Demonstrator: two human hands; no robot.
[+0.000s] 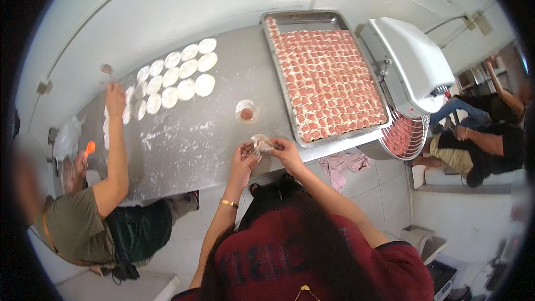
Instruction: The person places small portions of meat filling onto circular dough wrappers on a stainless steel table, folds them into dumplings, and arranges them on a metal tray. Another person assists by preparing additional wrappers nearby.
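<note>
Near the front edge of the metal table, a dumpling wrapper [261, 142] is pinched between both my hands. My left hand [244, 158] closes on its left side, while the fingers of my right hand [286, 153] grip its right side. Any filling inside it cannot be made out. Just beyond my hands lies a flat round wrapper [247, 105] with a lump of meat filling [246, 113] on it. To the right, a large metal tray [301, 134] holds tight rows of meat-filled dumplings, with a bare strip at its far end.
Rows of flat dough rounds [178, 82] lie at the table's far left. A co-worker [78, 223] at left holds filling on a utensil and an orange spoon [90, 147]. A white mixer [404, 67] with a wire-guarded bowl of meat [402, 136] stands right. People sit farther right.
</note>
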